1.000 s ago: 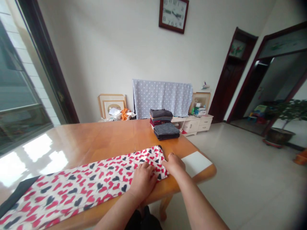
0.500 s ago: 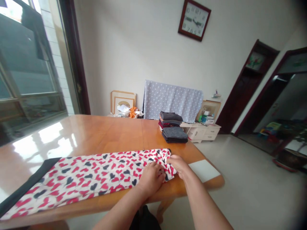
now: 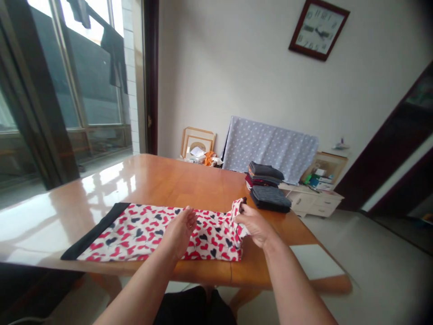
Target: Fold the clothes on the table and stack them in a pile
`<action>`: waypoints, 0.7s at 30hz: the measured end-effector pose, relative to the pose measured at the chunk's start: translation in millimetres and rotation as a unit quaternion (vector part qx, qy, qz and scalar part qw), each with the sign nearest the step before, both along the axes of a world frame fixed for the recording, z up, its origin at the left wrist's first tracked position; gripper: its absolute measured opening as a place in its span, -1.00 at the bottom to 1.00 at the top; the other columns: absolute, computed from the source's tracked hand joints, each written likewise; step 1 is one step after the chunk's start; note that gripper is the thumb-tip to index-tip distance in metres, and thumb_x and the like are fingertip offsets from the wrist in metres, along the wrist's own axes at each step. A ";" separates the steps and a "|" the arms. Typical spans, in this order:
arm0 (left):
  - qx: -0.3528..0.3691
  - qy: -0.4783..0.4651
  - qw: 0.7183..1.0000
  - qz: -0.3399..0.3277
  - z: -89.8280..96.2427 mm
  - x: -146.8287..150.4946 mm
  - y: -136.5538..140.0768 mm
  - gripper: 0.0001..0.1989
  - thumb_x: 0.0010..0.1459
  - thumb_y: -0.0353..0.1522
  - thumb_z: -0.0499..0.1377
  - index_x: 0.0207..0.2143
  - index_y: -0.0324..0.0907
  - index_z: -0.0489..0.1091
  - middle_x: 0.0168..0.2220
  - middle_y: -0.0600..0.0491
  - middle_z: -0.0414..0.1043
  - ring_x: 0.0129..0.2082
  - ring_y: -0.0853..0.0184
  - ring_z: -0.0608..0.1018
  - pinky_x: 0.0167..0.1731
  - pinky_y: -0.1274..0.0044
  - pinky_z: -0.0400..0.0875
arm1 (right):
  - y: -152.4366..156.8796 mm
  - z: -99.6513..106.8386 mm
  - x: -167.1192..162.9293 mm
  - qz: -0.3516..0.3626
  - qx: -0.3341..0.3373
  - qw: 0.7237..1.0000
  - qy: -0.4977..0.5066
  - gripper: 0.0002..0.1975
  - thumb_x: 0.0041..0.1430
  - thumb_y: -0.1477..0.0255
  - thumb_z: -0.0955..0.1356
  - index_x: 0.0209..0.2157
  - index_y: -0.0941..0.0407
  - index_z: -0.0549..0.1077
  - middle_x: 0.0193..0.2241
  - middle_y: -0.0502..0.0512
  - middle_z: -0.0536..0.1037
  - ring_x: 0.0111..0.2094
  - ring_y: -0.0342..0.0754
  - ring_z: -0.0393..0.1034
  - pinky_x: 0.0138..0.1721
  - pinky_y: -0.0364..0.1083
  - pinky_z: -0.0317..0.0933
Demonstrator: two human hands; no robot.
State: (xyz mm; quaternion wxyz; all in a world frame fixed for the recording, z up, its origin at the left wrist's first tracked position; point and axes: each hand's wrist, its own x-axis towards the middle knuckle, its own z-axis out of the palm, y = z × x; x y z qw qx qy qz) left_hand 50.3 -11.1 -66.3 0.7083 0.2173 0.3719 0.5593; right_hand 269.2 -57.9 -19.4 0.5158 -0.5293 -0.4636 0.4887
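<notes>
A pair of white pants (image 3: 142, 232) printed with red and black hearts lies folded lengthwise along the table's near side. Its wide black band (image 3: 96, 230) is at the left, and its other end is bunched up at the right. My right hand (image 3: 255, 223) is closed on that bunched end, thumb and fingers gripping the cloth and raising it a little. Over the middle of the pants is my left hand (image 3: 181, 230), fingers stretched out and nothing held. Whether its edge touches the cloth I cannot tell.
The glossy wooden table (image 3: 182, 183) bears a stack of folded clothes (image 3: 269, 187) at the back right and a pale flat sheet (image 3: 316, 261) near its right corner. Beyond it stand a white cabinet (image 3: 313, 203) and a dotted cloth cover (image 3: 267, 142).
My left hand has moved left along the pants and opened out. My right hand has lifted the bunched end. The band end has come nearer, and the view has swung left.
</notes>
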 end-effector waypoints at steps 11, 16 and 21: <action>-0.038 -0.003 0.997 -0.066 -20.0 -28.2 -6.8 -0.50 0.29 -0.09 0.11 0.13 -0.23 0.27 0.22 -0.26 0.33 0.12 0.16 0.49 0.17 0.37 0.32 | 21.7 -46.2 -52.8 -0.063 -0.022 0.992 -0.106 -0.55 0.12 0.33 0.34 0.05 0.17 0.45 -0.35 0.10 0.59 -0.43 -0.08 0.47 -0.41 -0.14 0.35; 0.003 0.042 0.991 -0.125 -20.7 -26.1 -2.0 -0.55 0.20 -0.10 0.20 0.03 -0.17 0.37 0.08 -0.19 0.47 0.05 0.17 0.53 0.10 0.40 0.35 | 26.0 -62.3 -34.2 -0.103 0.112 0.948 -0.281 -0.66 0.21 0.30 0.28 -0.10 0.12 0.57 -0.16 0.16 0.63 -0.12 0.04 0.52 -0.05 -0.04 0.38; 0.047 0.080 0.986 -0.138 -14.5 -17.5 8.2 -0.59 0.12 -0.07 0.25 -0.11 -0.14 0.41 -0.11 -0.10 0.55 -0.12 0.19 0.56 -0.06 0.40 0.39 | 27.8 -72.5 -51.6 -0.048 0.195 0.878 -0.435 -0.56 0.32 0.36 0.17 0.09 0.13 0.50 0.08 0.19 0.53 0.14 0.02 0.38 0.23 -0.01 0.17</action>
